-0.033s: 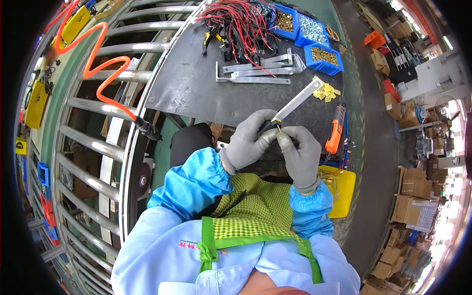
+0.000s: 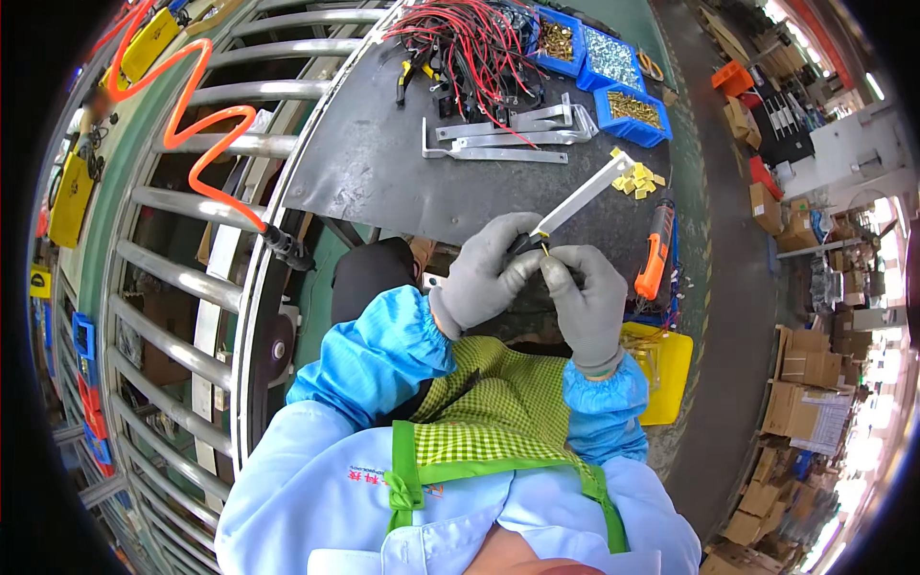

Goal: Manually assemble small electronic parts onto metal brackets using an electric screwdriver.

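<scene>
My left hand (image 2: 494, 273), in a grey glove, is closed round the lower end of a flat metal bracket (image 2: 585, 196). A small black part (image 2: 525, 243) shows between my fingers at that end, partly hidden by the glove. The bracket slants up to the right over the table edge. Right beside it, my gloved right hand (image 2: 586, 292) pinches a thin brass-coloured screw (image 2: 545, 249), held upright at the bracket's lower end. Near the bracket's upper end lies a pile of small yellow pieces (image 2: 636, 180).
Several metal brackets (image 2: 508, 144) lie on the dark table (image 2: 355, 163), below a heap of red and black wires (image 2: 470, 48). Blue bins (image 2: 631, 115) hold small hardware. An orange-grey power screwdriver (image 2: 655, 254) lies to the right, above a yellow tray (image 2: 671, 379). A roller conveyor (image 2: 182, 278) runs along the left.
</scene>
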`<state>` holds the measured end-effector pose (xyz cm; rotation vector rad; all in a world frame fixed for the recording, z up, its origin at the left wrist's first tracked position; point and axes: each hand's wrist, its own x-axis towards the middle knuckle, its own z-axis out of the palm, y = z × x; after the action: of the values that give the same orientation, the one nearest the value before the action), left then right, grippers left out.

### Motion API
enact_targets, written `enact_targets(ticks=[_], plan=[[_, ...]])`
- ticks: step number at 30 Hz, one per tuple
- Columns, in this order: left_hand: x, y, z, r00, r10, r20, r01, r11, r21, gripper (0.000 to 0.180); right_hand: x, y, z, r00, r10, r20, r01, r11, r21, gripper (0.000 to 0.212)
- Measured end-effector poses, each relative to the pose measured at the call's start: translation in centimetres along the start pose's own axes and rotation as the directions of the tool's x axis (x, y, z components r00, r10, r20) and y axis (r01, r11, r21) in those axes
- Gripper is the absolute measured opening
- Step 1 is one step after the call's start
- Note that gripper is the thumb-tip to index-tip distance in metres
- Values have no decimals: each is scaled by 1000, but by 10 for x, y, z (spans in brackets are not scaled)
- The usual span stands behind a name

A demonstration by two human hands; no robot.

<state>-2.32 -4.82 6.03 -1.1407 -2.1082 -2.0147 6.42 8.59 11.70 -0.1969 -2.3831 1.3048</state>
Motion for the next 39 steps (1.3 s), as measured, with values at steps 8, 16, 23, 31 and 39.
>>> enact_targets(ticks=[8,16,23,31,39], plan=[[0,4,-9,988,133,73,-131,991,-32,42,3,0,-7,999,29,31,-32,996,81,45],[-4,10,-7,966,230,117,-218,970,-104,45,12,4,-21,977,-106,186,99,994,48,71],[-11,10,3,987,-29,157,62,976,-207,45,26,33,-41,933,56,355,-90,993,78,70],[4,3,-8,783,-561,268,608,603,-516,38,70,130,-165,924,161,347,326,144,-934,49],[-5,-3,5,746,-598,293,658,589,-469,38,69,164,-161,800,-127,586,599,228,-768,40]])
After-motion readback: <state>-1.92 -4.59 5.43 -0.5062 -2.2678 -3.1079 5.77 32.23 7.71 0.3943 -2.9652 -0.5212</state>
